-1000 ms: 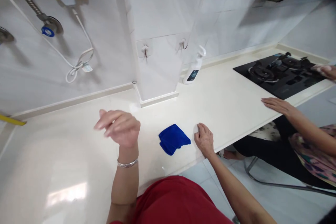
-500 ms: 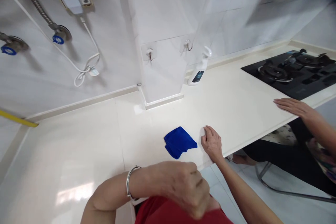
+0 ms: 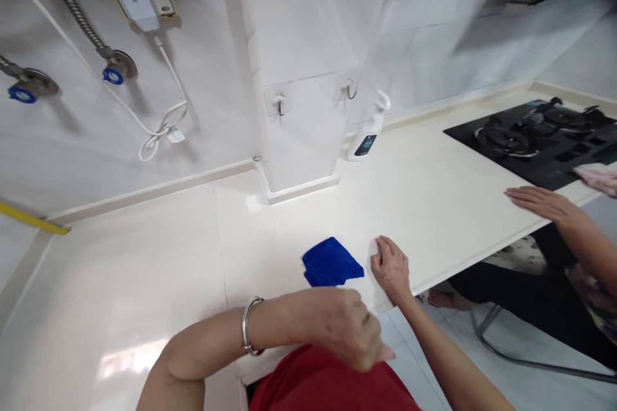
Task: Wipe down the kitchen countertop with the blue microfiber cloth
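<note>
A dark blue cloth [image 3: 331, 262] lies slightly crumpled on the pale counter. My left hand [image 3: 349, 327], with a silver bangle on the wrist, hovers in front of the cloth and overlaps its near edge in the picture. Its fingers are curled into a fist and the thumb pokes out; I see nothing in it. Right of the cloth, my right hand [image 3: 391, 268] rests on the counter near its front edge, fingers loosely curled together, apart from the cloth and holding nothing visible.
Another person's hand [image 3: 542, 202] lies flat on the counter at right. Behind it are a black gas hob [image 3: 544, 141] and a pinkish cloth-like thing [image 3: 598, 176]. A white spray bottle [image 3: 366, 131] stands by the wall pillar [image 3: 303, 148]. A white cable [image 3: 161, 135] hangs at left.
My left fist has risen slightly towards the cloth, and its thumb shows more. The pinkish thing has come into view at the right edge. My right hand stays resting on the counter.
</note>
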Motion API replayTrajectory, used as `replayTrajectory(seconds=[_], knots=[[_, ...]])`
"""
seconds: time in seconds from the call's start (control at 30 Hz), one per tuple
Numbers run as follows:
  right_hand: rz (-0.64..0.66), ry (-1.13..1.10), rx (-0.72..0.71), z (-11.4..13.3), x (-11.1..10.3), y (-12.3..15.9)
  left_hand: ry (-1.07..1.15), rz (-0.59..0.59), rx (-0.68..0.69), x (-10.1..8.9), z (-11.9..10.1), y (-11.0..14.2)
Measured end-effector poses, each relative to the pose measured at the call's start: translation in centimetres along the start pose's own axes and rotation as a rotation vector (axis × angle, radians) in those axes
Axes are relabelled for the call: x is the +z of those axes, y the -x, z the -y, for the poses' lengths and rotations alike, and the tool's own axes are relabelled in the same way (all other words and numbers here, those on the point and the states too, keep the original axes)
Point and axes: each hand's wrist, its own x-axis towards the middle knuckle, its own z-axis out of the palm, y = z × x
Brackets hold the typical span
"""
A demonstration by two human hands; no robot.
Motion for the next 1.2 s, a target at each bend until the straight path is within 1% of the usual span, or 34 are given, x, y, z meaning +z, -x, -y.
replayTrajectory(seconds=[0.07,0.13,0.17,0.2,0.23,0.27,0.33,0.37,0.4,0.43,0.47,0.5,0.57,0.63,0.7,0.8,0.83,0.9,0.97,1.03,1.1,1.2], knots=[[0.001,-0.005,0.006,-0.1,0.1,0.0,0.168,-0.060,-0.262,0.2,0.8,0.5],[0.000,-0.007,0.018,0.0,0.1,0.0,0.414,-0.036,-0.501,1.0,1.4,1.6],[-0.003,-0.009,0.022,0.2,0.0,0.0,0.515,-0.006,-0.598,1.8,1.6,2.4],[-0.004,-0.013,0.022,0.3,-0.1,0.0,0.582,0.028,-0.683,3.2,1.6,3.5],[-0.006,-0.016,0.019,0.5,-0.3,-0.1,0.583,0.052,-0.785,5.0,1.5,4.7],[-0.008,-0.017,0.013,0.7,-0.4,-0.2,0.519,0.089,-0.910,7.3,1.3,6.0],[-0.014,-0.012,0.003,0.9,-0.6,-0.4,0.269,0.207,-1.148,12.4,0.5,8.5],[-0.016,-0.007,0.001,1.0,-0.6,-0.5,0.172,0.268,-1.219,14.8,-0.1,9.6],[-0.019,-0.002,0.002,1.0,-0.6,-0.6,0.116,0.298,-1.235,16.9,-0.6,10.4],[-0.023,0.000,0.006,1.0,-0.6,-0.7,0.059,0.275,-1.247,18.6,-1.2,11.0],[-0.026,-0.001,0.010,1.0,-0.5,-0.7,0.016,0.251,-1.246,19.8,-1.7,11.3],[-0.029,-0.003,0.015,0.9,-0.5,-0.7,-0.015,0.220,-1.230,20.5,-2.1,11.5],[-0.030,-0.009,0.021,0.9,-0.4,-0.6,-0.035,0.190,-1.139,21.0,-2.6,11.3],[-0.023,-0.016,0.022,0.8,-0.4,-0.6,0.002,0.204,-0.998,20.9,-2.6,10.9],[-0.019,-0.020,0.025,0.8,-0.3,-0.5,0.047,0.220,-0.913,20.7,-2.2,10.8],[-0.025,-0.030,0.016,0.7,-0.1,-0.5,0.063,0.222,-0.927,19.8,-2.0,12.1],[-0.031,-0.037,0.011,0.6,-0.1,-0.5,0.051,0.219,-0.945,19.3,-2.1,13.1],[-0.044,-0.056,-0.003,0.4,0.1,-0.5,-0.010,0.209,-1.005,17.5,-2.8,15.9],[-0.057,-0.072,-0.014,0.2,0.2,-0.5,-0.103,0.215,-1.091,15.0,-4.2,19.6],[-0.064,-0.079,-0.019,0.0,0.2,-0.4,-0.200,0.219,-1.203,11.8,-6.0,23.8],[-0.071,-0.083,-0.022,-0.2,0.3,-0.2,-0.291,0.213,-1.379,8.1,-8.2,28.0],[-0.086,-0.095,-0.046,-0.5,0.4,0.2,-0.496,0.160,-1.735,2.0,-12.0,33.5]])
